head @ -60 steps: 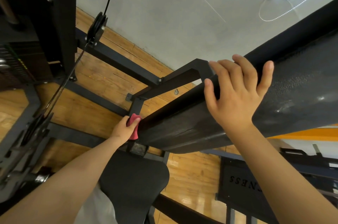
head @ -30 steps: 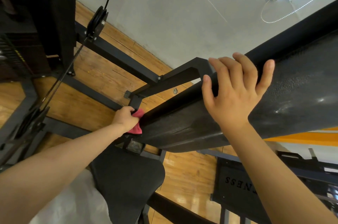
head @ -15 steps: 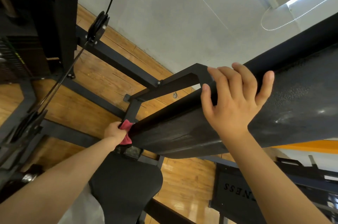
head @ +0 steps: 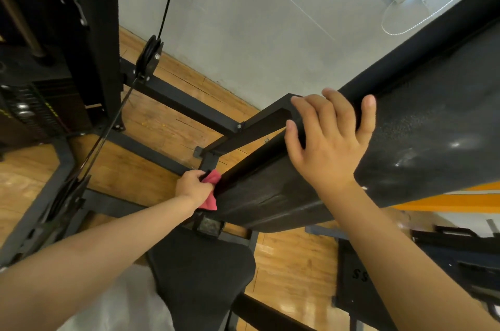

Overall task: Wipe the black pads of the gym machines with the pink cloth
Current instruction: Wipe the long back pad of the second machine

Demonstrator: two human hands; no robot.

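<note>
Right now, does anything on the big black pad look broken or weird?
Yes: the long black pad has pale marks right of the right hand, and its cover looks creased near the pink cloth.

Left of the black pad's [head: 419,146] low end, bare wooden floor [head: 135,182] lies open between frame bars [head: 178,103]; the slanting cable [head: 107,128] crosses that room. The seat [head: 205,276] blocks below the pad, and the wall [head: 243,19] closes behind.
</note>
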